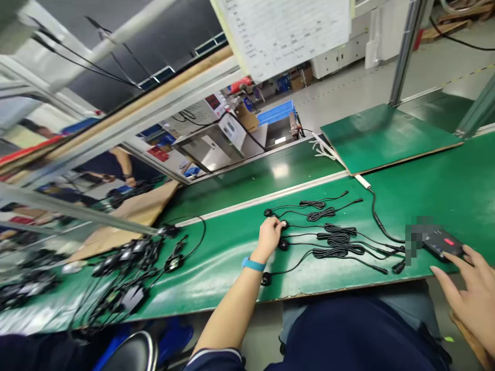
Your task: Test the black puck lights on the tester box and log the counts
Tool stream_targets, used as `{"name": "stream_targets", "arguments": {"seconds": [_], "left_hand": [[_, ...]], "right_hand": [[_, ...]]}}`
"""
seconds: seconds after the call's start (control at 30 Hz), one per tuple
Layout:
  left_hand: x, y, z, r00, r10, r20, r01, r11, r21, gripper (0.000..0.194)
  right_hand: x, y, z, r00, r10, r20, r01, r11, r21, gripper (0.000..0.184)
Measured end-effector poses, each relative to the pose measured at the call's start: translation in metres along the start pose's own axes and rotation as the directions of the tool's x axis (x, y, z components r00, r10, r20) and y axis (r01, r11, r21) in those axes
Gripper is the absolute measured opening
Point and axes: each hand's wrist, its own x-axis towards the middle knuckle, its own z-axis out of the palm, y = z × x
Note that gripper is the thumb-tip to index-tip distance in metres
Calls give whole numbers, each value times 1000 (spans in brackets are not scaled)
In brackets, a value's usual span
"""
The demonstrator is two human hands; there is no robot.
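Note:
My left hand [269, 233], with a blue band at the wrist, reaches over the green bench. Its fingers are closed at the small round black end [285, 224] of a cable, which they partly hide. Several like cables lie beside it, each with a coiled bundle [335, 251] in the middle and a thin plug on the right. One round end [265, 279] lies nearer the bench's front edge. At the far right, my right hand [469, 283] has its fingers apart, their tips at the edge of a black box [441, 242] with a red mark. A blurred patch covers the box's left part.
A black lead [375, 211] runs from a white plug to the box. Behind it a green board [390, 136] lies on the bench [228, 263]. More black cables [131, 263] are heaped at left, beside a metal frame post. Another person's arm [122, 161] shows beyond.

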Motion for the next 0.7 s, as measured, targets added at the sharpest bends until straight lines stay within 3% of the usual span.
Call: {"name": "stream_targets", "arguments": {"seconds": [0.13, 0.3, 0.5, 0.57, 0.7], "left_hand": [[-1, 3, -1, 999, 23, -47, -27, 997, -72, 18], [-5, 3, -8, 994, -63, -87, 48, 985, -167, 19], [0, -25, -14, 951, -192, -243, 171, 980, -106, 25], [4, -34, -12, 955, -154, -253, 145, 988, -54, 25], [12, -40, -5, 983, -61, -173, 65, 998, 21, 25]], "right_hand": [[-3, 1, -1, 998, -35, 51, 36, 999, -8, 47], [-4, -3, -5, 995, -5, 99, 8, 1000, -24, 42], [-6, -6, -5, 991, 53, 119, -50, 998, -29, 42], [-6, -6, -5, 991, 59, 119, -56, 998, -23, 42], [-7, -4, -4, 991, 55, 125, -53, 998, -18, 42]]}}
